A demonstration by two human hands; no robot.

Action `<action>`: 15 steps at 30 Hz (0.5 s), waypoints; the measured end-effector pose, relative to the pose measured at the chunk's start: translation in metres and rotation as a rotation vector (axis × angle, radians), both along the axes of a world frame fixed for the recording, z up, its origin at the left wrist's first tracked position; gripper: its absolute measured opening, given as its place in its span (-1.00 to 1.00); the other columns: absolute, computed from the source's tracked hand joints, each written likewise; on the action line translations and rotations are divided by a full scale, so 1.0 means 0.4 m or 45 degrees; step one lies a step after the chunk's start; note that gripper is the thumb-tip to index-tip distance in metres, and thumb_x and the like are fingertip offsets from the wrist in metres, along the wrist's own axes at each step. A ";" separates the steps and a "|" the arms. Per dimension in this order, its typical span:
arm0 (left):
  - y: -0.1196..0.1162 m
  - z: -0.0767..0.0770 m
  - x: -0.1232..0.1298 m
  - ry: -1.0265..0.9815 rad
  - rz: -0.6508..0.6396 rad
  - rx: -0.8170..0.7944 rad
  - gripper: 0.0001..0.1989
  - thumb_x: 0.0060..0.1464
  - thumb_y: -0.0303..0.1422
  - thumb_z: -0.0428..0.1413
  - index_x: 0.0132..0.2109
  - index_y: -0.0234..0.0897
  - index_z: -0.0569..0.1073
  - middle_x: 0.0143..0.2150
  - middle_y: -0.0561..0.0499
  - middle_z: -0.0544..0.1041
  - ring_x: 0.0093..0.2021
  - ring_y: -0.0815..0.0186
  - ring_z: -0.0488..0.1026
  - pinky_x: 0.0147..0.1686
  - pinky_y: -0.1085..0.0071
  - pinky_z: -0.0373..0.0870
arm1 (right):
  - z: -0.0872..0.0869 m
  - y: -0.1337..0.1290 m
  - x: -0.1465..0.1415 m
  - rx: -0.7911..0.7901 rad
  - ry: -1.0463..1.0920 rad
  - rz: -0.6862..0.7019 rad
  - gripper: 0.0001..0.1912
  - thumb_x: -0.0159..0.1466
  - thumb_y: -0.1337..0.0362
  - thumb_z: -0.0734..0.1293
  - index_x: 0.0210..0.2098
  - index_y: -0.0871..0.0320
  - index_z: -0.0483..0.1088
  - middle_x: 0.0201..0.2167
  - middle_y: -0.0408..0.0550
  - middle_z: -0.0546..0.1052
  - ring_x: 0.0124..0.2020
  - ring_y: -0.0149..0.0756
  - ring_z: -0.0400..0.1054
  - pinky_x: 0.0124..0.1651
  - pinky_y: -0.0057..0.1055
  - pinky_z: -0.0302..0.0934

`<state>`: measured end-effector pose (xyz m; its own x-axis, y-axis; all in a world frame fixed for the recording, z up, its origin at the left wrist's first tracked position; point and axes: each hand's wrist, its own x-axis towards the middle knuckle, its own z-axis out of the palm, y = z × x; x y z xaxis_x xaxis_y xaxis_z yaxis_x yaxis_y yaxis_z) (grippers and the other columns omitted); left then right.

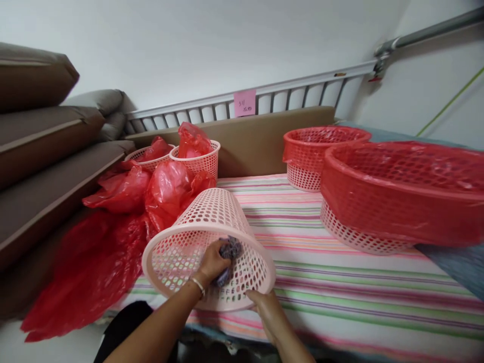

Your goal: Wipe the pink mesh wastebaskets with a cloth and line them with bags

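A pale pink perforated plastic basket (219, 206) lies tipped on its side, its mouth facing me. Inside it, my left hand (214, 264), with a bracelet at the wrist, is closed on a crumpled dark purplish-grey cloth (231, 248). The cloth touches the basket's inner wall. My right hand (260, 302) grips the lower right of the basket's rim, thumb on the near side; its other fingers are mostly hidden. Just behind and left of the basket, red plastic bags (170, 186) lie bunched up.
Two baskets lined with red bags, a smaller one (306, 176) and a larger one (363, 237), stand at right. Two more pink baskets (206, 162) hold red bags at the back. Grey-brown cushions (45, 176) are stacked at left. A striped sheet (302, 282) covers the surface.
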<state>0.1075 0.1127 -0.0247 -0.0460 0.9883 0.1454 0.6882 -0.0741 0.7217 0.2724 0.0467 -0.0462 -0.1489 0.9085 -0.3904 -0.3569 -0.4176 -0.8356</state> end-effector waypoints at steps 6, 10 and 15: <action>-0.244 0.019 0.026 -0.026 -0.217 0.052 -0.64 -0.26 -0.57 0.14 -0.21 -0.24 0.50 -0.22 0.00 0.56 -0.16 0.22 0.46 -0.09 0.38 0.35 | 0.013 -0.015 -0.011 0.086 0.035 -0.002 -0.50 -0.19 0.34 0.26 -0.20 0.19 0.44 -0.34 -0.03 0.58 -0.35 -0.14 0.44 -0.41 -0.37 0.32; -0.312 0.021 0.011 -0.001 -0.330 0.027 -0.60 -0.26 -0.59 0.12 -0.19 -0.22 0.49 -0.19 -0.02 0.55 -0.15 0.21 0.44 -0.10 0.36 0.34 | 0.011 -0.019 0.005 0.231 -0.100 -0.034 -0.60 -0.14 0.32 0.29 -0.27 0.21 0.46 -0.35 -0.02 0.58 -0.32 -0.14 0.44 -0.34 -0.36 0.32; -0.283 0.032 0.012 0.132 -0.321 0.011 -0.57 -0.28 -0.62 0.08 -0.18 -0.23 0.50 -0.19 -0.03 0.55 -0.14 0.21 0.44 -0.10 0.37 0.34 | -0.001 0.007 0.038 0.229 -0.212 -0.137 -0.54 -0.12 0.20 0.33 -0.21 0.22 0.44 -0.26 0.05 0.57 -0.21 -0.05 0.44 -0.24 -0.28 0.34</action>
<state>0.1122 -0.0004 -0.0120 0.2167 0.9655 0.1448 0.7178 -0.2580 0.6467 0.2877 0.0494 -0.0465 0.0054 0.9726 -0.2323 -0.2430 -0.2241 -0.9438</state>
